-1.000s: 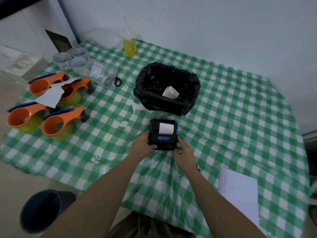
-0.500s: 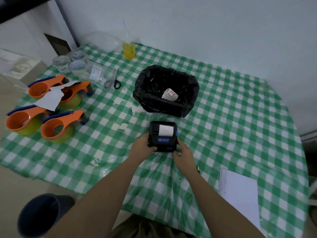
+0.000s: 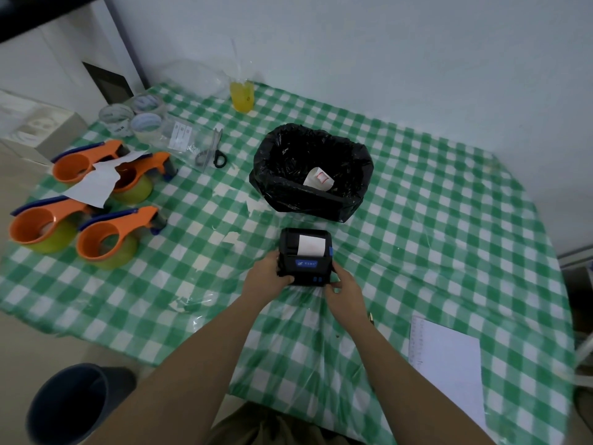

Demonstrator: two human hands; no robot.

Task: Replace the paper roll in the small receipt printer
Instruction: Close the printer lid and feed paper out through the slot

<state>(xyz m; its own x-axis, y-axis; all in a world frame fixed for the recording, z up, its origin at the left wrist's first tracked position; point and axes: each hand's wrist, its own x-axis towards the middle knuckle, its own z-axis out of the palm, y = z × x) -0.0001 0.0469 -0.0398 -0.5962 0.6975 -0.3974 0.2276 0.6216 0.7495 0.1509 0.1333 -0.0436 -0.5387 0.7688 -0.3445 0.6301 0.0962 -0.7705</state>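
The small black receipt printer [image 3: 305, 256] sits on the green checked tablecloth [image 3: 433, 236], with a strip of white paper [image 3: 311, 245] lying over its top. A blue label marks its front. My left hand [image 3: 266, 277] grips its left near corner. My right hand [image 3: 345, 289] holds its right near corner, thumb against the front edge. A white paper roll [image 3: 319, 178] lies inside the black-lined bin [image 3: 282, 184] just beyond the printer.
Several orange tape dispensers [image 3: 112, 232] lie at the left, with tape rolls [image 3: 141, 120], a plastic bag and scissors [image 3: 215, 152] behind them. A yellow drink [image 3: 242, 96] stands near the wall. A white sheet [image 3: 449, 364] lies at the right; a dark bucket [image 3: 70, 403] stands on the floor.
Both hands stay on the printer in the same grip. Only the view has shifted slightly; nothing on the table has moved.
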